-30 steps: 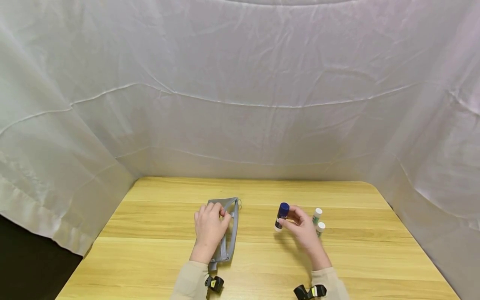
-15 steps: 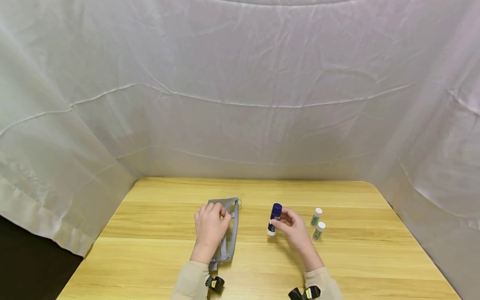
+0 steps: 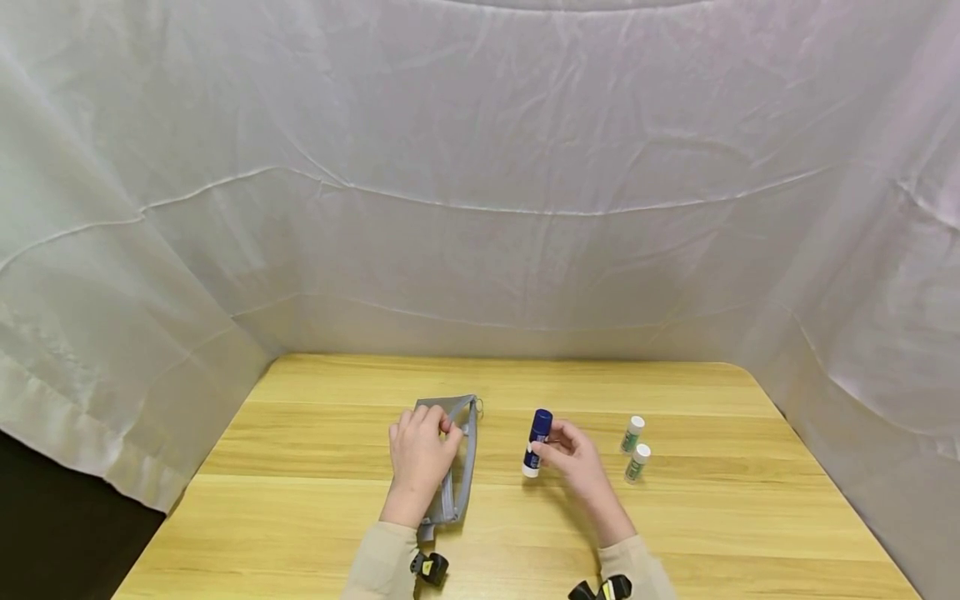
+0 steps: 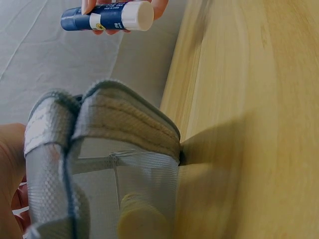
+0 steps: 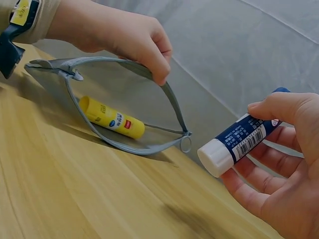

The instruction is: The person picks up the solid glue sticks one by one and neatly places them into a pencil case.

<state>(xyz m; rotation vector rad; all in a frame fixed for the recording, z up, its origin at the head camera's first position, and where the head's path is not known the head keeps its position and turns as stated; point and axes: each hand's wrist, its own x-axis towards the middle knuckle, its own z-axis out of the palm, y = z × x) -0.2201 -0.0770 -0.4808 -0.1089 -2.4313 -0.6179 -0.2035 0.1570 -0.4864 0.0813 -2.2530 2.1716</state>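
A grey mesh zip pouch (image 3: 465, 467) lies on the table, its mouth held apart toward the right. My left hand (image 3: 422, 450) pinches the pouch's upper edge between thumb and fingers. Inside it lies a yellow glue stick (image 5: 112, 118), visible through the mouth in the right wrist view. My right hand (image 3: 581, 467) grips a blue glue stick (image 3: 537, 443) with a white base, tilted and raised above the table, apart from the pouch. In the left wrist view that blue glue stick (image 4: 107, 16) appears above the pouch (image 4: 124, 124).
Two small white-capped tubes with green labels, one farther back (image 3: 632, 434) and one nearer (image 3: 637, 463), stand to the right of my right hand on the wooden table (image 3: 720, 500). A pale curtain (image 3: 480, 250) surrounds the table's back and sides.
My right hand has moved left with the blue glue stick, closer to the pouch and away from the white-capped tubes. The left hand and pouch have stayed put.
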